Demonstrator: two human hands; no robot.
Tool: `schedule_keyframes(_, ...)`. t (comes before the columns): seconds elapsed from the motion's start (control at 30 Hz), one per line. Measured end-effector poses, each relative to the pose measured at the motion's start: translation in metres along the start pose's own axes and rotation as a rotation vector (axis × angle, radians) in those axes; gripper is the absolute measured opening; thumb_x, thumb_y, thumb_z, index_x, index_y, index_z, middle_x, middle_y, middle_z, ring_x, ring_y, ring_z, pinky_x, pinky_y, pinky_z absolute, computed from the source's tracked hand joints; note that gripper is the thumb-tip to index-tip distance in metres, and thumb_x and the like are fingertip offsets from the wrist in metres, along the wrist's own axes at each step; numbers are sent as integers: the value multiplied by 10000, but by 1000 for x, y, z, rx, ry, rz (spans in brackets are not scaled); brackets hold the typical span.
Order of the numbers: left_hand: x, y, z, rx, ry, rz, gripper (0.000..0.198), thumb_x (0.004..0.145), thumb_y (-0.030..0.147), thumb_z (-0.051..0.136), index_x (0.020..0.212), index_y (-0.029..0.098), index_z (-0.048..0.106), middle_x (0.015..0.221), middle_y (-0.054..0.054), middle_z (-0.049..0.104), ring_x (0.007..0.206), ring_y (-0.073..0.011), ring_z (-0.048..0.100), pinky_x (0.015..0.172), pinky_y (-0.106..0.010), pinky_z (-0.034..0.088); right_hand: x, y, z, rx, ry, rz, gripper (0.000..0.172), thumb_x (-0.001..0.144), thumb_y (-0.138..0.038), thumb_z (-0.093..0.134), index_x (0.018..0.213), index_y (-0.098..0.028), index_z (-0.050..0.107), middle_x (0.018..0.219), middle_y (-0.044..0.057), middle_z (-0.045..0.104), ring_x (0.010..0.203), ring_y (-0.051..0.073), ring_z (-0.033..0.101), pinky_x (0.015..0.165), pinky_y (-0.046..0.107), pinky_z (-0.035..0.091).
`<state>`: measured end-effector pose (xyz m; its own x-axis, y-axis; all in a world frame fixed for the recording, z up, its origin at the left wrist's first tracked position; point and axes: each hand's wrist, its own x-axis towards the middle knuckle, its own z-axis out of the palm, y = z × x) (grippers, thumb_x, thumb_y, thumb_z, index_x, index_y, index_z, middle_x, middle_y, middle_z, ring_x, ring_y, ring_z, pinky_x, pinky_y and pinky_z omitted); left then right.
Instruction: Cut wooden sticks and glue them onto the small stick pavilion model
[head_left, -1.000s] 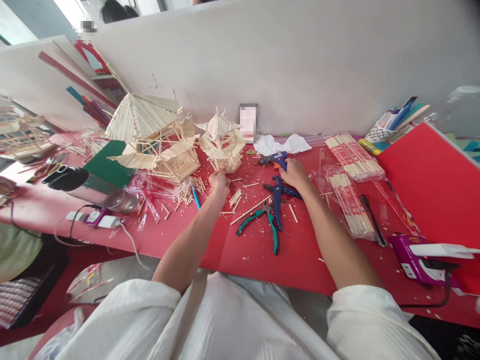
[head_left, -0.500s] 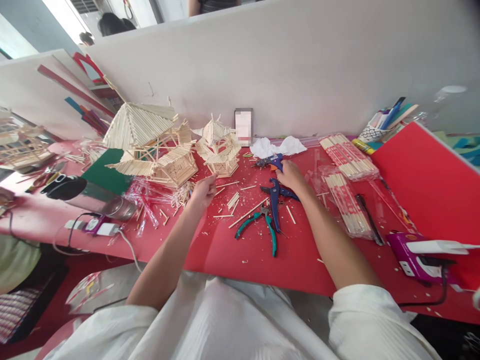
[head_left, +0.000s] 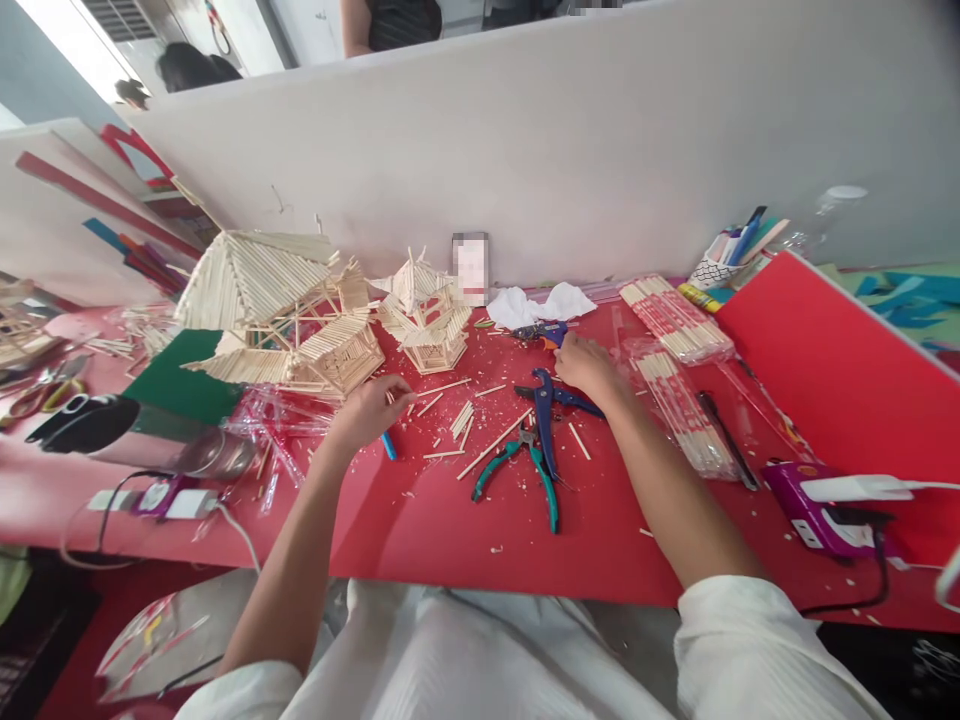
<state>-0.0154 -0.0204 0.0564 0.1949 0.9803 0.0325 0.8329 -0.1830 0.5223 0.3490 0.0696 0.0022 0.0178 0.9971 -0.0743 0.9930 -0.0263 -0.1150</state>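
Observation:
My right hand (head_left: pixel 589 365) is closed around the handle of a blue hot glue gun (head_left: pixel 546 332) with an orange trigger, near white tissue. My left hand (head_left: pixel 375 408) has its fingers drawn together in front of the wooden models; anything between the fingertips is too small to make out. A thin wooden stick (head_left: pixel 450 385) lies close to those fingertips. Beneath that hand a blue pen-like thing (head_left: pixel 388 445) shows. The small stick pavilion (head_left: pixel 426 325) stands just beyond, with the larger stick house (head_left: pixel 262 290) to its left.
Green-handled pliers (head_left: pixel 529 450) and a blue cutter (head_left: pixel 549 420) lie between my forearms among cut sticks. Bagged sticks (head_left: pixel 679 320), a black pen (head_left: pixel 727 440) and a purple power socket (head_left: pixel 814 510) are on the right. A phone (head_left: pixel 470 270) leans against the partition.
My left hand has moved left and back from the small pavilion, uncovering the blue pen-like thing. My right hand stays on the glue gun. The head view has shifted slightly.

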Motion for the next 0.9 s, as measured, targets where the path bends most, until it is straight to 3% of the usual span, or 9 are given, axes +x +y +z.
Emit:
schedule_keyframes(0.07, 10, 6, 8, 147, -45, 36, 149, 891, 332, 602, 947, 214, 674, 925, -51, 716, 816, -208, 638, 689, -287, 407, -5, -3, 0, -32, 9, 1, 425, 1011, -270, 410, 1306, 27, 492, 1208, 310, 632, 1169, 393, 603, 950, 451, 447)
schedule_keyframes(0.23, 26, 11, 36, 387, -162, 42, 142, 885, 262, 591, 965, 187, 681, 1027, -136, 715, 875, -286, 676, 737, -345, 447, -9, -9, 1, -93, 47, 14, 424, 1010, -257, 408, 1319, 28, 468, 1205, 310, 629, 1147, 380, 609, 940, 453, 450)
schedule_keyframes(0.4, 27, 3, 41, 387, -224, 138, 179, 939, 245, 497, 979, 170, 655, 1030, -145, 701, 848, -265, 682, 704, -332, 449, -11, -10, -10, -145, 69, -10, 431, 999, -328, 484, 1269, 7, 519, 1233, 301, 612, 1181, 393, 570, 949, 461, 441)
schedule_keyframes(0.57, 30, -4, 37, 231, -259, 320, 194, 993, 284, 444, 1020, 183, 608, 858, -81, 692, 739, -218, 649, 638, -297, 402, -32, -24, -40, -68, 125, -156, 319, 996, -326, 525, 1188, -82, 600, 1172, 234, 656, 1146, 341, 597, 962, 431, 440)
schedule_keyframes(0.7, 33, -2, 38, -41, -179, 444, 217, 1006, 351, 451, 1030, 206, 611, 876, -48, 695, 752, -187, 628, 687, -282, 419, -64, -62, -51, 330, -16, -408, 245, 986, -339, 579, 1172, -190, 634, 1017, 79, 734, 916, 204, 685, 830, 306, 482)
schedule_keyframes(0.8, 30, 1, 42, -286, -75, 424, 214, 986, 377, 501, 1004, 207, 630, 910, -33, 695, 759, -161, 608, 725, -270, 437, -80, -96, -45, 509, -70, -466, 223, 954, -324, 637, 1147, -217, 662, 989, 36, 759, 865, 174, 697, 741, 261, 460)
schedule_keyframes(0.9, 26, 2, 49, -445, 4, 332, 220, 947, 392, 559, 962, 194, 653, 847, -17, 673, 685, -140, 555, 676, -258, 427, -82, -122, -35, 509, -16, -486, 109, 946, -252, 638, 999, -205, 722, 900, 30, 766, 781, 163, 681, 667, 246, 402)
